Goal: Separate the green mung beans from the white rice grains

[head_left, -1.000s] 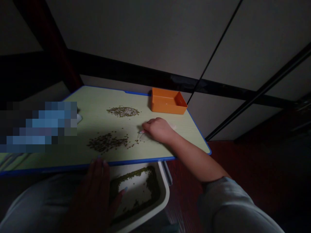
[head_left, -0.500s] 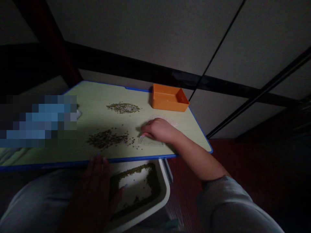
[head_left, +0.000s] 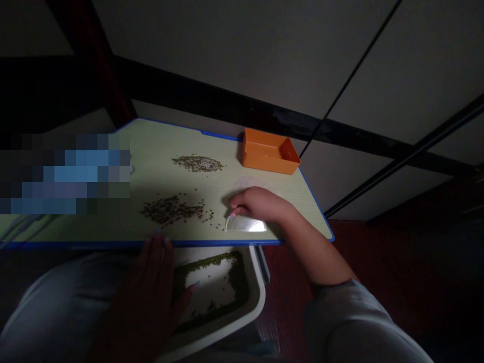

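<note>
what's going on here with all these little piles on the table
A person's right hand holds a clear, flat piece with a curved edge on the pale tabletop, beside a dark pile. A greener pile lies farther back, near an orange box. The left hand is open at the near edge, its thumb over a white tub with green bits inside. What the bits are, I can't tell.

We're seeing a loose, grey-blue right sleeve [head_left: 363,322], darker at its cuff [head_left: 336,288]; pale, bluish nails [head_left: 196,284] on the left hand [head_left: 153,282].
</note>
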Action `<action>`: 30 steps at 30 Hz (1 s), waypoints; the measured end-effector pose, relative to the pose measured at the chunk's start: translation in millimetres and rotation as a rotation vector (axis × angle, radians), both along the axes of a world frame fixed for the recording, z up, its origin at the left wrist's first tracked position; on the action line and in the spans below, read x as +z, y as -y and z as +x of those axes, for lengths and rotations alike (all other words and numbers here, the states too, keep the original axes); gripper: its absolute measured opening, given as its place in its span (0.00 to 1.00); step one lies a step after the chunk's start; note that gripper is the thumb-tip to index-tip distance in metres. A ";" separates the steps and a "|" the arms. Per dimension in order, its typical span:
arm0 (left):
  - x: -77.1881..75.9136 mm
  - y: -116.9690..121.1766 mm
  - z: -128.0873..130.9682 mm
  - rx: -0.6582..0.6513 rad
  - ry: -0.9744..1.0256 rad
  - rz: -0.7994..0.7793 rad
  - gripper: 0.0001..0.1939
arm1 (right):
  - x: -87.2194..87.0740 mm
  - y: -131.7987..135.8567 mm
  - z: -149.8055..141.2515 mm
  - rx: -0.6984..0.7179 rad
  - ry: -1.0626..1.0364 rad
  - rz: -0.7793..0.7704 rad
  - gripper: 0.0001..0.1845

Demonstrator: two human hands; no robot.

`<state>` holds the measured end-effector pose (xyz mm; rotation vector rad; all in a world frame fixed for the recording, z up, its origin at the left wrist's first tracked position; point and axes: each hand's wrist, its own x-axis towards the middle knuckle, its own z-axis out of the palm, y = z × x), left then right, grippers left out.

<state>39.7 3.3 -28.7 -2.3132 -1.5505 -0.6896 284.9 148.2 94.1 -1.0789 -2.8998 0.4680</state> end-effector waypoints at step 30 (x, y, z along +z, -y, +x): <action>1.2 0.2 2.5 0.014 0.020 -0.020 0.44 | -3.4 1.3 -6.7 0.026 0.035 0.176 0.16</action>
